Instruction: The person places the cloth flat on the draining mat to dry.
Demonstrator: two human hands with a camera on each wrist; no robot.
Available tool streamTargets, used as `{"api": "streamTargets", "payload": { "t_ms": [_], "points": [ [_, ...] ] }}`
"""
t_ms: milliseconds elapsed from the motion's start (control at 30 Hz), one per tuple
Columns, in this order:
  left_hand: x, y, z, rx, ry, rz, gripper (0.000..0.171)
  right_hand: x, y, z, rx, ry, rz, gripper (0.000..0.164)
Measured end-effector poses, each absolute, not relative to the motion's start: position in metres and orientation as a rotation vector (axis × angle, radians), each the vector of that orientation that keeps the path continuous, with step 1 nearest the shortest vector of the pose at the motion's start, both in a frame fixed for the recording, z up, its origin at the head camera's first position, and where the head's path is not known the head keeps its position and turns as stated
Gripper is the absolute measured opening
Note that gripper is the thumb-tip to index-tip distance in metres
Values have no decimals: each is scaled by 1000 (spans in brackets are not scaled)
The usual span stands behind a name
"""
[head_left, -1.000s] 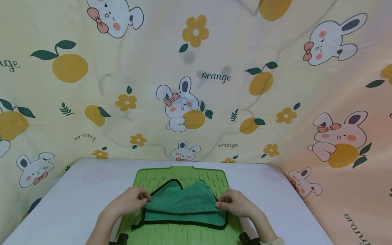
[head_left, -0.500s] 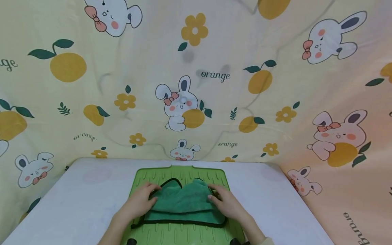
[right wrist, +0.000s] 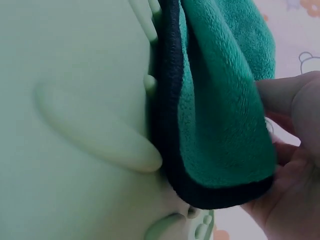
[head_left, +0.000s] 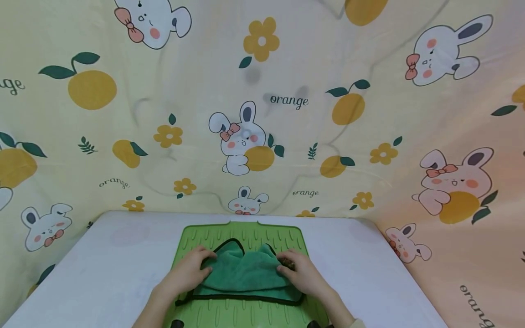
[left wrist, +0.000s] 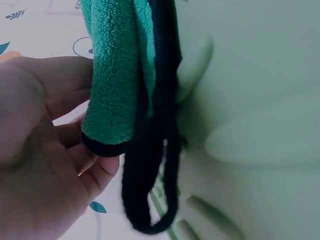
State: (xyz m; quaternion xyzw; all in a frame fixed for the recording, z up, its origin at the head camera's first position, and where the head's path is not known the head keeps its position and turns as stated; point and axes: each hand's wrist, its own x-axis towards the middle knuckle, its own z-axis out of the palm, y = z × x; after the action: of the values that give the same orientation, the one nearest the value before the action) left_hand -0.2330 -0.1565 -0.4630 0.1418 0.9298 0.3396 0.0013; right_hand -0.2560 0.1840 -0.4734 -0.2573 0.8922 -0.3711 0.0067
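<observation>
A green towel with black edging lies folded over on a light green ridged board. At the towel's left side, my left hand holds the upper fold between thumb and fingers. My right hand holds the same fold at the right side. In the left wrist view a black loop hangs from the towel's corner, beside the left fingers. The right wrist view shows the towel's rounded, black-edged corner against the right hand, whose fingertips are partly hidden behind the cloth.
The board lies on a white table, with table surface on both sides of it. A yellow curtain printed with rabbits and oranges hangs behind the table. Raised ridges cover the board.
Both hands have moved inward and away from me along the towel's sides, taking a new hold. The front edge of the upper fold has shifted slightly toward me over the last half second.
</observation>
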Motion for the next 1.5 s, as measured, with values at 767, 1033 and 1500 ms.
{"api": "streamTargets", "payload": {
  "t_ms": [767, 1033, 1500],
  "points": [
    [-236, -169, -451, 479, 3196, 1204, 57, -261, 193, -463, -603, 3111, -1573, 22],
    [-236, -174, -451, 459, 3204, 1064, 62, -263, 197, -464, -500, 3083, -1432, 26],
    [-233, -178, -457, 316, 2933, 863, 58, -264, 209, -472, -591, 2810, -1070, 35]
  ]
}}
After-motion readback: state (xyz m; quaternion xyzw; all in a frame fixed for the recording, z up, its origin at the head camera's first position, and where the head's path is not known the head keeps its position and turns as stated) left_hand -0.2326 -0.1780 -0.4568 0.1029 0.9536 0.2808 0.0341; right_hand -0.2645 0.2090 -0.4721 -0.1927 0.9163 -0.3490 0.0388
